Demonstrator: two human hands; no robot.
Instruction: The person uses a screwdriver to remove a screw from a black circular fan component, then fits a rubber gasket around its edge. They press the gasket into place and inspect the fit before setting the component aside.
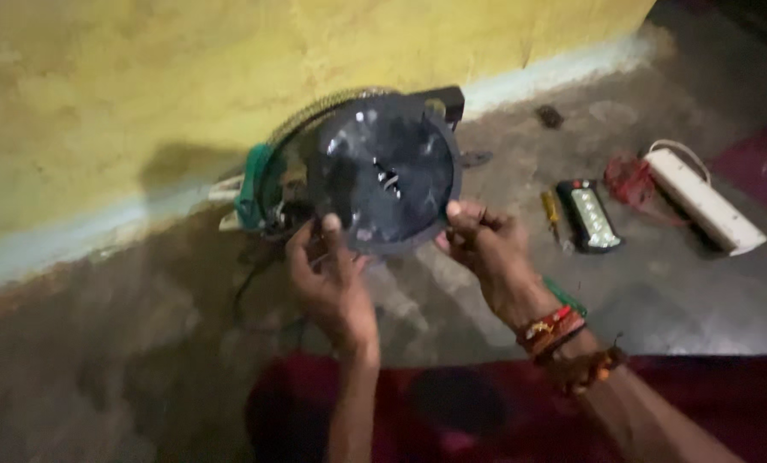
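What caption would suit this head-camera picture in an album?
Both hands, left hand and right hand, grip a round dark fan part above the floor.

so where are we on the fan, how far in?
Done: tools laid out, a screwdriver and flat light on the floor. In hand: left hand and right hand grip the round dark cover at the fan. Left: cover not clearly freed.

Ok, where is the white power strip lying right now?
In the head view the white power strip lies on the floor at far right, beside a red tangle and right of the black lamp, clear of both hands.
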